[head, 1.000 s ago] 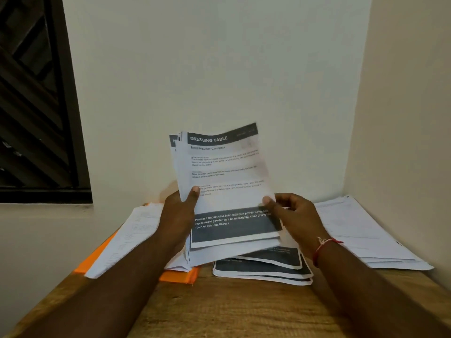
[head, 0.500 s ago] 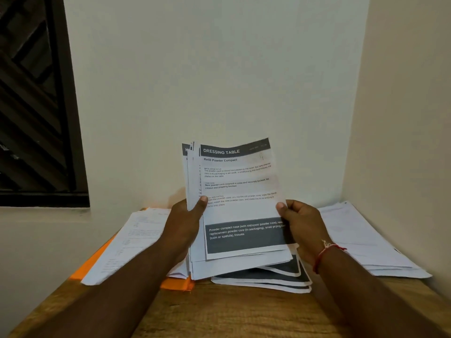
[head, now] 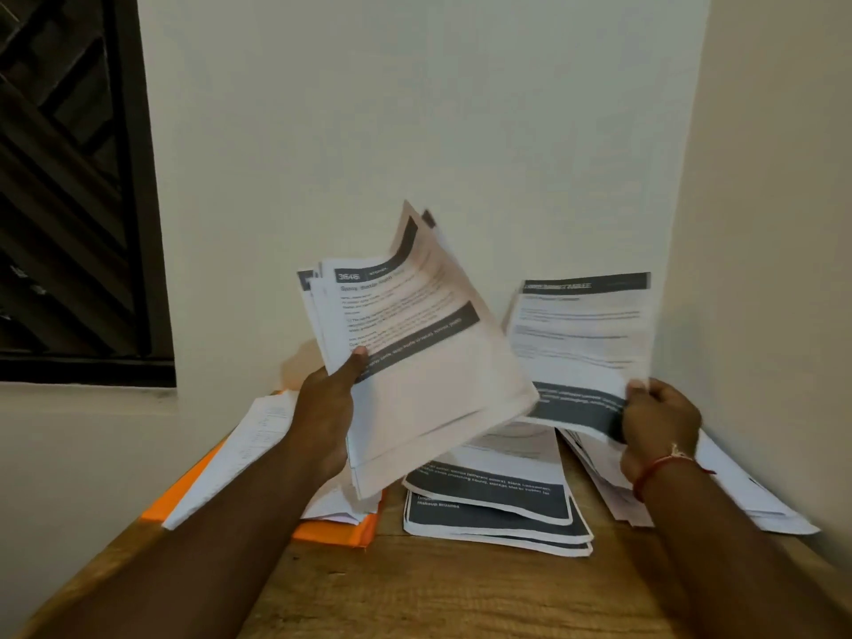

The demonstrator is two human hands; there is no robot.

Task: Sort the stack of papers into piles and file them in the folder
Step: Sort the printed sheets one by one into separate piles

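My left hand (head: pixel 325 408) grips a stack of printed papers (head: pixel 415 362) held up above the table, its thumb on the front sheet, the sheets fanned and tilted right. My right hand (head: pixel 657 419) pinches a single sheet (head: pixel 581 334) with a dark header band by its lower right corner, apart from the stack and off to the right. On the table lie a middle pile (head: pixel 498 505) with dark footer bands, a right pile (head: pixel 737 495) of white sheets, and an orange folder (head: pixel 332 530) at the left with white sheets (head: pixel 230 458) on it.
The wooden table (head: pixel 438 592) sits in a corner, with a white wall behind and another wall close on the right. A dark window frame (head: pixel 83 200) is at the upper left. The table's near part is bare wood.
My right hand has pulled the top "Dressing Table" sheet off the stack and carried it to the right. The stack in my left hand has tilted and fanned, showing another sheet in front.
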